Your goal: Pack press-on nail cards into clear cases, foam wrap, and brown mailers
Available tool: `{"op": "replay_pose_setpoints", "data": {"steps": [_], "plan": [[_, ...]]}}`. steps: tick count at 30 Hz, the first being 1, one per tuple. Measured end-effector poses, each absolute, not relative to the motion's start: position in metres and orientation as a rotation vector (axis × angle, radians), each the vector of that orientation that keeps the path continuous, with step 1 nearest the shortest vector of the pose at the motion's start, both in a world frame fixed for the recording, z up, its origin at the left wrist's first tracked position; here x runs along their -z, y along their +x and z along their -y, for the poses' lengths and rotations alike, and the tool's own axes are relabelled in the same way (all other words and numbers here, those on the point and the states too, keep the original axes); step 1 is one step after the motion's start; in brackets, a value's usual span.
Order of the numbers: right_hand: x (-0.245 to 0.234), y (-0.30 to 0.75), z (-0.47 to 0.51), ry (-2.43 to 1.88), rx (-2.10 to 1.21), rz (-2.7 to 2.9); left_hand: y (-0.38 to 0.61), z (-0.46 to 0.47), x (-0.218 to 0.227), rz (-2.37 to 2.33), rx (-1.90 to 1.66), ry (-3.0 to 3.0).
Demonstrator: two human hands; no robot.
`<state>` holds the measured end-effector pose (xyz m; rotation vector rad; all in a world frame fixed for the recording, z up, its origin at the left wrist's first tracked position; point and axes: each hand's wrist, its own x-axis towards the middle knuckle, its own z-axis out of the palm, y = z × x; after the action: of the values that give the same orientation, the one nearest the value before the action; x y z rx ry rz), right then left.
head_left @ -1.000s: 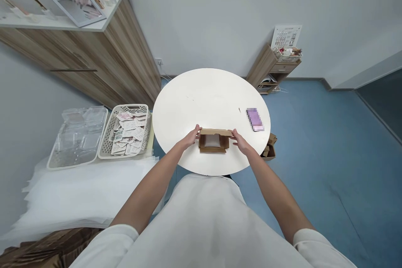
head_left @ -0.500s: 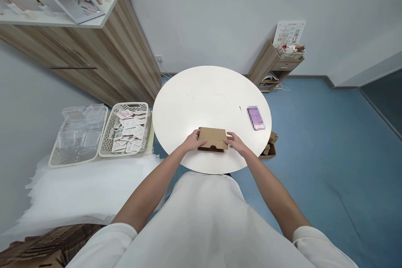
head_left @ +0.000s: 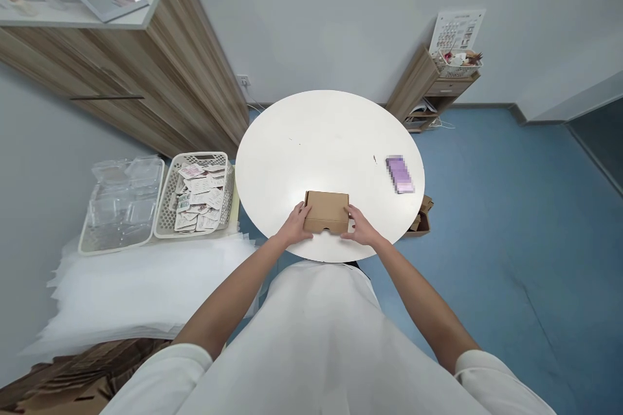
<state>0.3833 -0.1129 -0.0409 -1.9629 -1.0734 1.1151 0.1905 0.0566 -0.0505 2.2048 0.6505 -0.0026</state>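
A small brown cardboard box (head_left: 326,211) lies closed on the near part of the round white table (head_left: 316,142). My left hand (head_left: 296,225) presses against the box's left front corner with curled fingers. My right hand (head_left: 360,228) grips the right front corner the same way. Both hands hold the box between them at the table's near edge. The lid is folded flat over the top and the inside is hidden.
A purple phone-like object (head_left: 400,174) lies on the table's right side. Left of the table stand a white basket of paper packets (head_left: 197,196) and a basket of clear plastic trays (head_left: 124,202), above white foam sheets (head_left: 136,292). Brown cardboard (head_left: 422,220) lies on the blue floor.
The box was open with a white item showing inside. Its lid has been folded down shut, and both hands slid from the far flap to the front corners.
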Motion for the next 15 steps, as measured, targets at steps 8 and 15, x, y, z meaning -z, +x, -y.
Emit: {"op": "replay_pose_setpoints", "data": {"steps": [8,15], "plan": [[0.056,0.367,0.113,-2.067,-0.790,1.313,0.192,-0.053,0.069,-0.657,-0.160,2.251],[0.025,0.382,0.113,-1.948,-0.990,1.182,0.193,-0.060,0.045,-0.636,-0.174,2.123]]}}
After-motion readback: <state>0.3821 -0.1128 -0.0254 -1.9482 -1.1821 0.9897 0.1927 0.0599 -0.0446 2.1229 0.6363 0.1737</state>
